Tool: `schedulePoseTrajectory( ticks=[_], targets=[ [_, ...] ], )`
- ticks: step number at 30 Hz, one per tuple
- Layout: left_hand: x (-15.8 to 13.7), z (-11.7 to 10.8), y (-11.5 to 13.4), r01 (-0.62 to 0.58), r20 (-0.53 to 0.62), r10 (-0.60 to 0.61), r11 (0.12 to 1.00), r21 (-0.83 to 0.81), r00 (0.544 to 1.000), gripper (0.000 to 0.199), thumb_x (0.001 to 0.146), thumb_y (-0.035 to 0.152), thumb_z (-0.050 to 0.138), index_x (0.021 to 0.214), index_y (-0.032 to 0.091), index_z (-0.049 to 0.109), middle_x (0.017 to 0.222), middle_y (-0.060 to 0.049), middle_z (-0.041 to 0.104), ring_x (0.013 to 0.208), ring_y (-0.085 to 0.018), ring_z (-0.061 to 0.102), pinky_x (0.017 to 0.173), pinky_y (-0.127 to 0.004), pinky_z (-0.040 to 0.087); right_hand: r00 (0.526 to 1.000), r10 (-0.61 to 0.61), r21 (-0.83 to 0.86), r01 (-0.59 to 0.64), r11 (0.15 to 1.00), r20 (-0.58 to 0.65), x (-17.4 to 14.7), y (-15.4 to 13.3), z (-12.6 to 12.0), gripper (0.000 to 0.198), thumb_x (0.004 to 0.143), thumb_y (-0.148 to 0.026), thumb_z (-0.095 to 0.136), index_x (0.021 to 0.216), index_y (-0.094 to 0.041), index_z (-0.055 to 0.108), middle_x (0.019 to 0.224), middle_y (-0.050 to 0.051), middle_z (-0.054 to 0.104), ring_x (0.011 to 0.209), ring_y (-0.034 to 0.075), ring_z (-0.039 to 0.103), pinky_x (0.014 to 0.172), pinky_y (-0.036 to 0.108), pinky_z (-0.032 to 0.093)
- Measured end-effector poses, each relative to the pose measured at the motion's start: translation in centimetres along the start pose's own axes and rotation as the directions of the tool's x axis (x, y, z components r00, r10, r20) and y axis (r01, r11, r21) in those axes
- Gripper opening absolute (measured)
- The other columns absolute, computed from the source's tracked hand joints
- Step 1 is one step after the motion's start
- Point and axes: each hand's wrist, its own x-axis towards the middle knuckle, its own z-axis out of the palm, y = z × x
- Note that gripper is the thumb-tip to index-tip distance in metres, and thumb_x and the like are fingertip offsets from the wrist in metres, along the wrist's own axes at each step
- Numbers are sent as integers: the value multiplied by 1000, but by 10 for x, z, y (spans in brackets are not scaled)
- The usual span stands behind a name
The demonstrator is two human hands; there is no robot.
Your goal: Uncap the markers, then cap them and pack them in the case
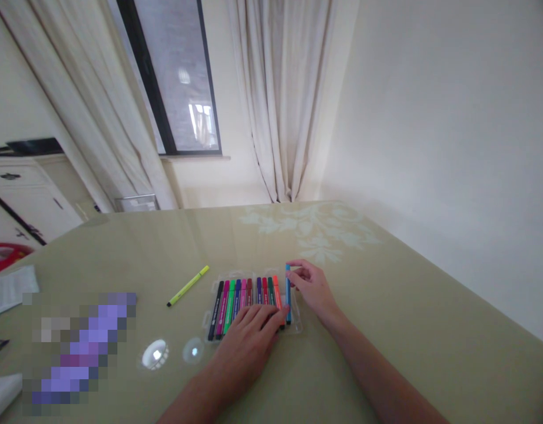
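Observation:
A clear plastic marker case [207, 321] lies open on the table with a row of coloured markers in it. Among them are a black marker [215, 309], a green marker [229, 306] and an orange marker [277, 288]. My right hand [309, 280] pinches the top end of a light blue marker [288, 294] at the case's right side. Across the lower part of the row lies my left hand [256, 330], fingers stretched out over the markers, thumb near the blue marker's lower end. It hides several lower marker ends.
A yellow marker [187, 286] lies on the table [386, 353] left of the case. Further left is a blurred purple object [86, 347], with white paper [13, 288] at the table's left edge. A wall [452, 147] borders the right side.

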Motion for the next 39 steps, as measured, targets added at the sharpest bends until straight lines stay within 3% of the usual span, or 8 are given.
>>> schedulePoseTrajectory(
  ticks=[5, 10, 18, 22, 28, 35, 39],
  targets=[
    [0, 1, -1, -10, -22, 10, 1000, -7, 1000, 58, 100, 12, 55, 154, 30, 42, 136, -6, 63, 124, -26, 58, 107, -47, 47, 1000, -5, 22, 5, 1000, 7, -1, -1, -1, 34, 82, -40, 69, 108, -19, 73, 76, 3, 72, 71, 19, 69, 65, 30, 54],
    [-1, -2, 0, -24, -13, 24, 1000, 3, 1000, 60, 98, 7, 54, 151, 33, 45, 136, -5, 63, 123, -25, 57, 107, -46, 46, 996, -35, -134, 45, 990, 79, -6, 0, 4, 26, 84, -32, 67, 105, -19, 74, 78, 3, 74, 70, 17, 69, 67, 29, 55],
    [-1, -3, 1, -33, -6, 33, 998, 51, 999, 60, 93, 3, 55, 145, 32, 53, 135, -6, 62, 123, -26, 56, 105, -46, 47, 997, -44, -251, 58, 966, 62, -8, -2, 6, 21, 88, -29, 67, 106, -19, 73, 82, 4, 76, 73, 18, 71, 72, 30, 56],
    [-1, -2, 1, -30, 10, 30, 998, 59, 1000, 59, 94, 5, 56, 146, 31, 52, 136, -6, 62, 124, -27, 56, 107, -49, 46, 991, -106, -440, 129, 889, 77, -10, -3, 5, 22, 86, -22, 68, 108, -20, 74, 85, 3, 74, 69, 16, 64, 70, 30, 51],
    [-1, -4, 1, -28, 10, 28, 998, 49, 1000, 61, 92, 3, 54, 146, 33, 52, 136, -6, 62, 123, -27, 57, 107, -47, 47, 975, -172, -628, 223, 746, 142, -17, -11, 6, 11, 91, -18, 64, 92, -20, 75, 95, 5, 69, 81, 17, 63, 77, 29, 47],
    [0, -7, 8, -14, 3, 14, 1000, 22, 1000, 50, 96, 9, 56, 140, 31, 57, 136, -6, 63, 125, -28, 57, 108, -49, 47, 978, -127, -619, 204, 759, 166, -16, -13, 4, 10, 90, -18, 68, 86, -19, 77, 94, 4, 67, 79, 15, 61, 76, 28, 46],
    [3, -16, -9, 52, -74, -61, 991, -121, 995, 36, 105, 28, 49, 139, 30, 59, 133, -4, 66, 120, -22, 61, 106, -40, 50, 977, -138, -604, 210, 769, 165, -17, -12, 5, 12, 94, -19, 65, 92, -17, 76, 95, 5, 66, 77, 15, 60, 73, 26, 45]
  ],
)
